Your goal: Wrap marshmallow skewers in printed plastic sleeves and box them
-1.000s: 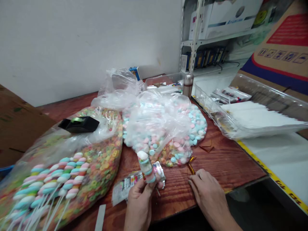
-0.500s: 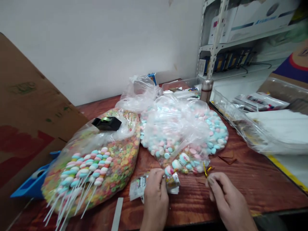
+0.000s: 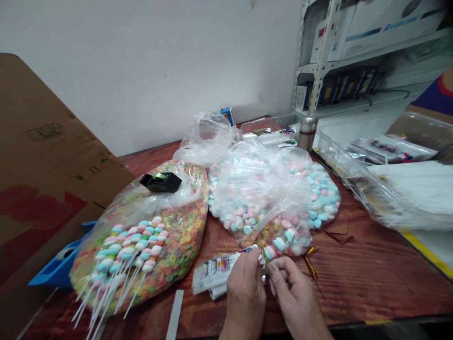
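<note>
Fingers (image 3: 279,276) of both hands pinch the wrapped end of a pastel marshmallow twist (image 3: 279,244), with a gold twist tie (image 3: 263,252) just above them. Seen from the head camera, the left hand (image 3: 245,295) and right hand (image 3: 295,295) nearly meet over a wooden table (image 3: 371,278). A printed packet (image 3: 214,273) touches the left hand; a bulging bag of ring cereal (image 3: 177,250) lies beyond it.

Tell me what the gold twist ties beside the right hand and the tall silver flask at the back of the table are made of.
The gold twist ties look like thin metallic-finish strips, probably with a wire core, going by their shiny glint and sharp bends; the core itself is hidden. The silver flask looks like stainless steel, going by its smooth metallic sheen, though a coated finish is possible.
</note>
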A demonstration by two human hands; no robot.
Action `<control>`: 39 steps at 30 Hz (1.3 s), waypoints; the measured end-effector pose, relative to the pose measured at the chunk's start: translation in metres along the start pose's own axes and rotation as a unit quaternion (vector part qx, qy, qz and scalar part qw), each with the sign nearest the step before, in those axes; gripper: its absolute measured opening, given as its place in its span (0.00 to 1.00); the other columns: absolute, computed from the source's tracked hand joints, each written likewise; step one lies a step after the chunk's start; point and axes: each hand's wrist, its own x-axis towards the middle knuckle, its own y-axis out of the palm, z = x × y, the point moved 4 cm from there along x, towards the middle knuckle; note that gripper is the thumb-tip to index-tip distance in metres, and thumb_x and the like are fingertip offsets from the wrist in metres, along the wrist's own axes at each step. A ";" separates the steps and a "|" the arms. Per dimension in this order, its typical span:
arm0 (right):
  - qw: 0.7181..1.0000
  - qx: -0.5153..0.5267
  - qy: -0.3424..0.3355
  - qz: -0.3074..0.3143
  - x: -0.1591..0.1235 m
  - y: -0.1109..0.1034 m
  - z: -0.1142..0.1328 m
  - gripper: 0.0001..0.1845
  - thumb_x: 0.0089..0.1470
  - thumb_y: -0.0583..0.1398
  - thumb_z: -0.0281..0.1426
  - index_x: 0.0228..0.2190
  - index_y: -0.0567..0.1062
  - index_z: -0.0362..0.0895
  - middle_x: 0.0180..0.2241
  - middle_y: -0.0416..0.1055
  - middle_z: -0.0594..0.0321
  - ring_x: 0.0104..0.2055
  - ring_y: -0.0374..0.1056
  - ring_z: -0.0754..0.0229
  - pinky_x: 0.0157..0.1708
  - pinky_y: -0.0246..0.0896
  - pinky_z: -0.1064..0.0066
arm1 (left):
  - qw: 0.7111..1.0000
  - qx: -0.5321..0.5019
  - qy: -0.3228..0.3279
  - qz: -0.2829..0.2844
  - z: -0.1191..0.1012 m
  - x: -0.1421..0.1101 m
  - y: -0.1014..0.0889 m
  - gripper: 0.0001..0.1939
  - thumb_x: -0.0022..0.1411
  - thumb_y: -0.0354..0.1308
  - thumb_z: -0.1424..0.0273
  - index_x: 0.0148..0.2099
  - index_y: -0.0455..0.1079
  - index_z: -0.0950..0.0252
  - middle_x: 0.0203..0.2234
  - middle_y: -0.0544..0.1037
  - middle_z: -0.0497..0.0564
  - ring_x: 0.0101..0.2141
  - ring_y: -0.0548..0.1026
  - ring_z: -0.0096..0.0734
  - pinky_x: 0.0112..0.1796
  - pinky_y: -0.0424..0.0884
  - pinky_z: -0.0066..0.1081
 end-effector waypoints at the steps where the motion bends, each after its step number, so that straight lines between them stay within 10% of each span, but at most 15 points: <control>1: 1.000 -0.002 0.000 0.000 0.000 -0.001 0.001 0.16 0.61 0.53 0.43 0.30 0.68 0.45 0.19 0.64 0.69 0.20 0.63 0.64 0.19 0.58 0.78 | 1.000 0.001 0.012 0.003 -0.001 0.000 0.000 0.17 0.64 0.49 0.79 0.53 0.66 0.63 0.33 0.76 0.53 0.34 0.75 0.33 0.35 0.72 0.30; 5: 0.999 -0.035 -0.032 -0.016 -0.001 -0.003 0.007 0.16 0.62 0.51 0.42 0.30 0.68 0.45 0.21 0.67 0.67 0.21 0.66 0.63 0.20 0.60 0.77 | 0.999 -0.037 0.013 0.020 -0.003 0.002 -0.001 0.18 0.63 0.50 0.80 0.52 0.69 0.61 0.33 0.76 0.52 0.34 0.75 0.32 0.35 0.71 0.29; 8: 0.985 -0.129 -0.103 -0.053 -0.002 -0.004 0.011 0.14 0.63 0.50 0.38 0.29 0.67 0.45 0.22 0.70 0.66 0.21 0.69 0.62 0.20 0.61 0.76 | 0.984 -0.138 -0.109 0.029 0.000 0.006 0.000 0.13 0.62 0.51 0.79 0.44 0.73 0.63 0.34 0.76 0.53 0.36 0.74 0.32 0.38 0.70 0.30; 10: 0.969 -0.182 -0.146 -0.077 -0.002 -0.005 0.013 0.13 0.64 0.50 0.37 0.29 0.67 0.46 0.22 0.72 0.64 0.21 0.71 0.60 0.20 0.61 0.74 | 0.930 -0.256 -0.259 0.047 0.005 0.005 0.007 0.07 0.60 0.54 0.76 0.38 0.73 0.65 0.31 0.76 0.52 0.33 0.73 0.31 0.36 0.68 0.29; 15: 0.957 -0.205 -0.182 -0.089 0.000 -0.005 0.011 0.12 0.65 0.49 0.36 0.32 0.67 0.46 0.22 0.75 0.64 0.20 0.73 0.59 0.19 0.63 0.73 | 0.678 -0.546 -0.489 0.043 -0.002 -0.003 0.031 0.09 0.55 0.62 0.67 0.36 0.70 0.68 0.19 0.66 0.43 0.20 0.60 0.19 0.23 0.57 0.21; 20: 0.937 -0.259 -0.203 -0.118 0.001 -0.009 0.020 0.14 0.66 0.48 0.36 0.46 0.65 0.40 0.31 0.79 0.54 0.29 0.78 0.57 0.21 0.67 0.73 | 0.626 -0.602 -0.494 0.039 -0.011 -0.004 0.035 0.13 0.55 0.64 0.65 0.36 0.68 0.69 0.19 0.64 0.41 0.19 0.56 0.16 0.21 0.53 0.19; 24: 0.911 -0.318 -0.243 -0.100 0.004 -0.010 0.024 0.14 0.67 0.46 0.33 0.34 0.68 0.45 0.21 0.74 0.64 0.20 0.73 0.61 0.18 0.62 0.75 | 0.669 -0.572 -0.472 0.052 -0.008 -0.008 0.035 0.10 0.61 0.58 0.64 0.39 0.67 0.66 0.20 0.62 0.40 0.18 0.56 0.17 0.20 0.54 0.20; 30: 0.881 -0.352 -0.300 -0.097 0.006 -0.015 0.026 0.20 0.66 0.46 0.33 0.26 0.69 0.44 0.18 0.69 0.61 0.19 0.69 0.56 0.21 0.56 0.68 | 0.969 -0.202 -0.123 0.067 0.001 -0.003 0.017 0.14 0.65 0.50 0.73 0.51 0.68 0.64 0.38 0.78 0.56 0.39 0.76 0.36 0.39 0.72 0.35; 33: 0.885 -0.339 -0.310 -0.078 0.003 -0.012 0.029 0.19 0.66 0.47 0.31 0.25 0.68 0.45 0.18 0.68 0.64 0.19 0.68 0.60 0.21 0.55 0.70 | 0.995 -0.087 -0.041 0.035 -0.001 -0.003 0.011 0.14 0.65 0.47 0.76 0.50 0.68 0.66 0.37 0.79 0.58 0.38 0.77 0.37 0.39 0.73 0.35; 39: 0.891 -0.309 -0.322 -0.083 -0.003 -0.006 0.025 0.11 0.65 0.50 0.27 0.37 0.72 0.42 0.29 0.74 0.59 0.31 0.72 0.59 0.32 0.63 0.71 | 0.974 -0.125 -0.179 0.053 -0.004 0.003 0.008 0.12 0.67 0.46 0.71 0.42 0.71 0.65 0.30 0.79 0.53 0.31 0.77 0.33 0.32 0.73 0.30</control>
